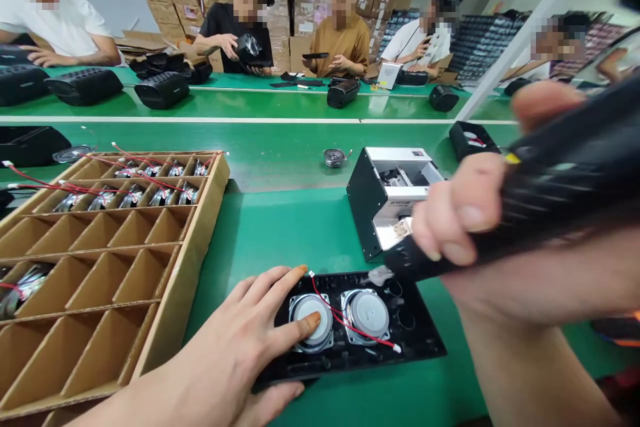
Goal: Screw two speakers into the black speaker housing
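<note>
Near, lower centre: left hand [245, 332] spread wide on the black panel [423, 340], one finger on the left speaker [304, 309]; right hand [463, 213] wrapped round a blurred black tool [555, 173]. Panel inner face up, long axis left-right, rising slightly rightward; both speakers in, red leads [333, 311] loose, fastening unclear. Beyond, left: divided tray [213, 230], some speakers remaining.

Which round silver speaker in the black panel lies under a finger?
The left round silver speaker; the left hand partly covers it, unlike the right speaker.
</note>
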Motion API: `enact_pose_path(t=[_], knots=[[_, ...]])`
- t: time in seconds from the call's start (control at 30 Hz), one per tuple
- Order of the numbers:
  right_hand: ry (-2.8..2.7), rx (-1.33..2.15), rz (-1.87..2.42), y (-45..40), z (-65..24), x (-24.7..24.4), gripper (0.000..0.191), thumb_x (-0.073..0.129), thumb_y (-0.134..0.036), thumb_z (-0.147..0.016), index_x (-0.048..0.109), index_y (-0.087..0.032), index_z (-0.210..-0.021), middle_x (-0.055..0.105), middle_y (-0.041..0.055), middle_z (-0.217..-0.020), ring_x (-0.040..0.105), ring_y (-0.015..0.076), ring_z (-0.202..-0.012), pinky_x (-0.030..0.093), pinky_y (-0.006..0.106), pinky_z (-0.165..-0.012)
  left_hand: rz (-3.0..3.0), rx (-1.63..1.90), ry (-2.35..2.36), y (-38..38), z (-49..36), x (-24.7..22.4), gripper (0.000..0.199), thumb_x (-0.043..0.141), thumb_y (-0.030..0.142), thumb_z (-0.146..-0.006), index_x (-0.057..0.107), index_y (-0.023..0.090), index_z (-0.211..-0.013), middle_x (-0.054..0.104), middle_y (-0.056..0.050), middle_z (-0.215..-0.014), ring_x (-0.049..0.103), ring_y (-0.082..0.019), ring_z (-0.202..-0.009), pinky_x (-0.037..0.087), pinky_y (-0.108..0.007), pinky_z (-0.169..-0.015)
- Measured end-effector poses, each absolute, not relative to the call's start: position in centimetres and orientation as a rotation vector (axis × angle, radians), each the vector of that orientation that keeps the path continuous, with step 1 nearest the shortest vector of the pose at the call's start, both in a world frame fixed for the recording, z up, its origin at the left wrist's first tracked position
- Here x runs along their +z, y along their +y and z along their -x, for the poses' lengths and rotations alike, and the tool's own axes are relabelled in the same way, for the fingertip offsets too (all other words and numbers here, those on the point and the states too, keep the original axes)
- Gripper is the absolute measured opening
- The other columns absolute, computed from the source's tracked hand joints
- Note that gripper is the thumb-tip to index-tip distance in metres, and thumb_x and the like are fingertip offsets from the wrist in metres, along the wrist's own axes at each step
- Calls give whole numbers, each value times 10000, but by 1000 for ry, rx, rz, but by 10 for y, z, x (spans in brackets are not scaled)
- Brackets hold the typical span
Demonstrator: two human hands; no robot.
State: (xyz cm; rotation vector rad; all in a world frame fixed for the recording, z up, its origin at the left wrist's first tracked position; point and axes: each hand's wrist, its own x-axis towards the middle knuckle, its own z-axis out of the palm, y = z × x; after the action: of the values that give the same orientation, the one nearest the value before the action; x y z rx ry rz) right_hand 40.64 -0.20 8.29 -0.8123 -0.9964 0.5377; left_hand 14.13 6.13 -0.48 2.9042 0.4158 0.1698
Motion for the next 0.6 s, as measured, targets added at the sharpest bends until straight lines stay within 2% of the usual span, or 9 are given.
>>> enact_pose_path(t=[0.07,0.13,0.27,0.6], knots=[[-972,690,685,10,-389,73,532,604,-760,-905,735,-280,-1091,607,-38,-582,496,131,-379,383,270,-321,-2897,177,442,59,-143,-7,616,741,334,-896,563,369,-1485,295,-107,-1716,386,-391,-1523,518,-611,-1126],[-974,791,586,20,-378,57,550,548,-750,-947,698,-271,-1170,616,-37,-618,502,118,-408,387,243,-346,-2903,202,479,58,-144,-9,624,751,309,-873,576,384,-1467,283,-75,-1721,380,-381,-1522,509,-609,-1135],[-1088,821,498,32,-369,29,581,425,-733,-1007,646,-264,-1270,592,-26,-664,504,121,-436,392,252,-380,-2947,238,497,56,-146,-11,618,725,317,-883,567,425,-1471,278,-34,-1719,391,-368,-1508,535,-598,-1108],[-1051,957,524,37,-363,20,647,526,-762,-952,552,-207,-1284,573,-47,-662,502,109,-451,398,240,-406,-3067,316,403,59,-146,-11,529,642,373,-940,594,411,-1465,336,-90,-1678,443,-387,-1475,590,-590,-1029]])
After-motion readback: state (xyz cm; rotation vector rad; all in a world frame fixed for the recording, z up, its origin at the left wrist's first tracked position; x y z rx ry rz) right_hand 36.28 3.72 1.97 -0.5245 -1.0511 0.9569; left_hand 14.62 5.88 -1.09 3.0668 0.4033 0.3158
